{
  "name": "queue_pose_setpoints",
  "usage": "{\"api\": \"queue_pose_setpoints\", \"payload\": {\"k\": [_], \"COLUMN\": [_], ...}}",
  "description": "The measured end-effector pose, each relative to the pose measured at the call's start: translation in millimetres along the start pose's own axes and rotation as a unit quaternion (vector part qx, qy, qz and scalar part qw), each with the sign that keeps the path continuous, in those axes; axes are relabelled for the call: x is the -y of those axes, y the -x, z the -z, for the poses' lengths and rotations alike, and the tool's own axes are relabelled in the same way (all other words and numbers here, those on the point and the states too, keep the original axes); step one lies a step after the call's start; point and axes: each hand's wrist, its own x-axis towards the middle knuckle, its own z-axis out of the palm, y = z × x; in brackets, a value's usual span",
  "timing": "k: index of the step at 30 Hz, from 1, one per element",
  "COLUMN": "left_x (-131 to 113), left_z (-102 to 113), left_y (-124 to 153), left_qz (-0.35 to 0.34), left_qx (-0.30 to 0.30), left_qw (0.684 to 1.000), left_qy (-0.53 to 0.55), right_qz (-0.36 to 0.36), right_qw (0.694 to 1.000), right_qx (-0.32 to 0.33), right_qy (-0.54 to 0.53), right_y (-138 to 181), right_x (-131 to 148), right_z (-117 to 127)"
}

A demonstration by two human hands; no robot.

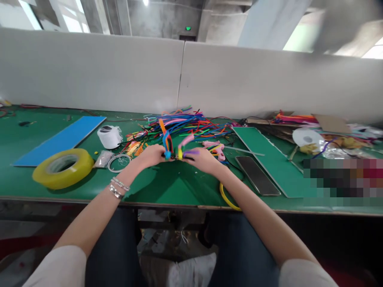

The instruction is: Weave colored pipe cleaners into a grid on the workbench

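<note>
My left hand (154, 155) is closed, its fingertips pinching a small bunch of pipe cleaners (166, 140) in orange, blue and red that stand up from the grip. Close beside it, my right hand (204, 160) is closed on another bunch of pipe cleaners (180, 153) with pink, yellow, green and purple ends. Both hands meet just above the green table (167, 187); whether the two bunches are joined cannot be seen. Behind them lies a loose pile of pipe cleaners (188, 123) in many colours. A pink glue gun (220, 151) rests past my right wrist.
Left: yellow tape roll (83, 169), blue board (61, 139), white thread spool (110, 137), white ring (109, 164). Right: phone (257, 175), green board (277, 163), yellow ring (225, 194), cluttered materials (332, 137). A white partition (125, 75) borders the back.
</note>
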Motion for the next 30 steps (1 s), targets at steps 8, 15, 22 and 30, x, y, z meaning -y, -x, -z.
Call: {"api": "queue_pose_setpoints", "payload": {"k": [8, 15, 22, 30], "left_x": [15, 21, 9, -19], "left_z": [14, 0, 17, 8], "left_y": [-27, -22, 4, 22], "left_qz": [0.042, 0.059, -0.003, 0.001], "left_qx": [-0.063, -0.099, 0.168, 0.274], "left_qw": [0.995, 0.986, 0.977, 0.962], "left_qy": [0.070, 0.120, 0.132, 0.021], "right_qz": [-0.056, -0.068, -0.024, 0.032], "right_qw": [0.997, 0.997, 0.982, 0.959], "right_qx": [-0.040, -0.030, 0.092, 0.163], "right_qy": [0.034, -0.017, -0.166, -0.229], "right_y": [-30, -24, 1, 23], "right_x": [-19, -14, -6, 5], "right_z": [27, 20, 21, 8]}}
